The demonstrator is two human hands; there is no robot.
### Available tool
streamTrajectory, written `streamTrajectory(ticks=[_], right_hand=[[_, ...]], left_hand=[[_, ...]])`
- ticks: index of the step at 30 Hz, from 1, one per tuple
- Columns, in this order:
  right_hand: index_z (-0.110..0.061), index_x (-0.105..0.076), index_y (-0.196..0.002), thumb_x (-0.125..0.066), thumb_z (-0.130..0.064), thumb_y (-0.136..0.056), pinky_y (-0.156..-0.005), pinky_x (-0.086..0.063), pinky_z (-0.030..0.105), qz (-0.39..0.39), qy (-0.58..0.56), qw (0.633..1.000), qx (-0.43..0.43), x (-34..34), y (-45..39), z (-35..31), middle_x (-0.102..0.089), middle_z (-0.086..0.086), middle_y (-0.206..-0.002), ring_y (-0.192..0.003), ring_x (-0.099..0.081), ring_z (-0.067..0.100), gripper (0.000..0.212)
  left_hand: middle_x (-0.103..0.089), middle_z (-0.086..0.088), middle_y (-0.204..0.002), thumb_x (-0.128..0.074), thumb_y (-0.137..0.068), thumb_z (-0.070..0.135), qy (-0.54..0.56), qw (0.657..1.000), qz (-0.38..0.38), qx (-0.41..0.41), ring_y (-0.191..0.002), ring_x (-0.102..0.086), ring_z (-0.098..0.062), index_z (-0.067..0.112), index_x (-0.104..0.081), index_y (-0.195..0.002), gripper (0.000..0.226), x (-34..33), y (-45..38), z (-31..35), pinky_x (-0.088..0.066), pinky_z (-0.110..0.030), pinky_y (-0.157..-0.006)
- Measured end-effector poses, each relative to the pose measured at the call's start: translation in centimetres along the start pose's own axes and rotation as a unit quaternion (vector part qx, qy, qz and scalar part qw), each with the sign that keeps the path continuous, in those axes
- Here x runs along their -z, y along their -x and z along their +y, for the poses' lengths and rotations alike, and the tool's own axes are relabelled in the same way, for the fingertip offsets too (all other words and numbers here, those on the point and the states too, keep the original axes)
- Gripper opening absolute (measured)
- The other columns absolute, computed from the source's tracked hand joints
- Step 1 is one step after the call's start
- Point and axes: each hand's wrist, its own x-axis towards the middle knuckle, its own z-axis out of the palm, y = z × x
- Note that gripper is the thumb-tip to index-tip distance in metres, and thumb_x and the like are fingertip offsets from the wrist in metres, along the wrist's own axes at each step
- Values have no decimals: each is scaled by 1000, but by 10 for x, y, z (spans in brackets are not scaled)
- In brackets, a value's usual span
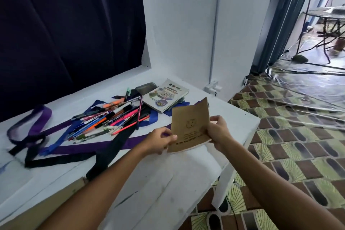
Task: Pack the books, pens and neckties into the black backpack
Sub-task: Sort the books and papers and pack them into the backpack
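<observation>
My left hand (160, 141) and right hand (219, 133) pinch the brown book (190, 127) by its two edges, above the white table (168, 183). Behind it lie neckties (74, 147), pens (112, 119) and a colourful book (166, 95), maybe on another.

daylight enters from the open doorway (317, 29) at two o'clock, bright and a little washed out there. it throws strong glare across the plastic sheet (302, 80) on the floor. the white wall (179, 24) and tabletop (168, 183) are evenly, softly lit with faint shadows, while the dark curtain (65, 24) at ten o'clock shows little detail. wide-angle distortion bends straight lines toward the edges. the whole frame is slightly soft, small print unreadable.
</observation>
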Motion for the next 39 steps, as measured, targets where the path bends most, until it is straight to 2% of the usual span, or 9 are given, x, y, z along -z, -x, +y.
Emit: streamTrajectory(ticks=[4, 10, 13, 17, 22, 27, 29, 33, 39], right_hand=[[-17, -49, -99, -48, 7, -82, -50, -45, 27, 16, 51, 991, 121, -23, 2, -27, -65, 11, -99, -79, -65, 27, 29], [-16, -49, -96, -50, 7, -85, -41, -47, 24, -139, 142, 956, 216, -81, 24, -62, -69, 10, -82, -59, -68, 17, 26], [-16, -53, -89, -55, 13, -79, -47, -53, 30, -266, 165, 929, 200, -119, 27, -69, -66, 19, -97, -74, -69, 30, 31], [-11, -59, -97, -54, 21, -79, -53, -53, 28, -463, 203, 854, 124, -180, 36, -61, -68, 13, -86, -69, -69, 24, 37], [-15, -66, -109, -68, 4, -78, -73, -58, 38, -608, 265, 749, 19, -257, 53, -32, -70, 22, -104, -88, -70, 33, 36], [-10, -68, -115, -66, -7, -89, -75, -59, 36, -624, 357, 693, 54, -315, 78, 1, -71, 18, -107, -92, -71, 29, 27], [-11, -69, -112, -70, -10, -87, -85, -55, 40, -622, 382, 679, 75, -328, 87, 11, -72, 17, -107, -98, -69, 31, 25], [-17, -67, -91, -74, -15, -83, -75, -56, 33, -580, 444, 651, 205, -340, 104, 20, -67, 2, -93, -88, -70, 23, 11], [-24, -67, -97, -72, -22, -84, -76, -58, 28, -485, 543, 606, 320, -347, 113, 44, -63, -3, -103, -86, -67, 13, 14]], left_hand=[[-61, -7, -86, -66, -92, 30, 39, 997, 61, -27, -80, -59, -19, 9, -62, -99, 22, 31, 15, -9, -46, -30, -64], [-62, 2, -101, -72, -87, 26, 53, 964, 249, -74, -95, -57, -14, 22, -59, -94, 16, 111, 52, -34, -45, -27, -79], [-57, 6, -111, -76, -83, 32, 56, 950, 304, -56, -103, -54, -12, 31, -54, -103, 29, 151, 85, -53, -45, -28, -85], [-57, 1, -119, -85, -66, 48, 140, 960, 240, 7, -105, -62, -12, 38, -41, -132, 80, 189, 148, -93, -51, -27, -83], [-67, -7, -101, -85, -67, 8, 184, 950, 249, 44, -81, -68, -10, 31, -48, -122, 69, 201, 218, -147, -55, -26, -66], [-64, 6, -72, -86, -69, 4, 104, 952, 258, 125, -69, -59, -10, 18, -55, -94, 42, 204, 264, -201, -49, -26, -62], [-62, 4, -72, -89, -65, 8, 85, 950, 259, 153, -68, -57, -12, 18, -55, -89, 42, 204, 273, -213, -46, -29, -61], [-61, 4, -80, -91, -57, 26, 7, 945, 248, 213, -74, -58, -15, 28, -54, -84, 47, 205, 279, -231, -45, -26, -61], [-50, 1, -127, -88, -66, 41, -164, 933, 233, 218, -119, -49, -18, 28, -52, -129, 73, 208, 266, -215, -45, -35, -96]])
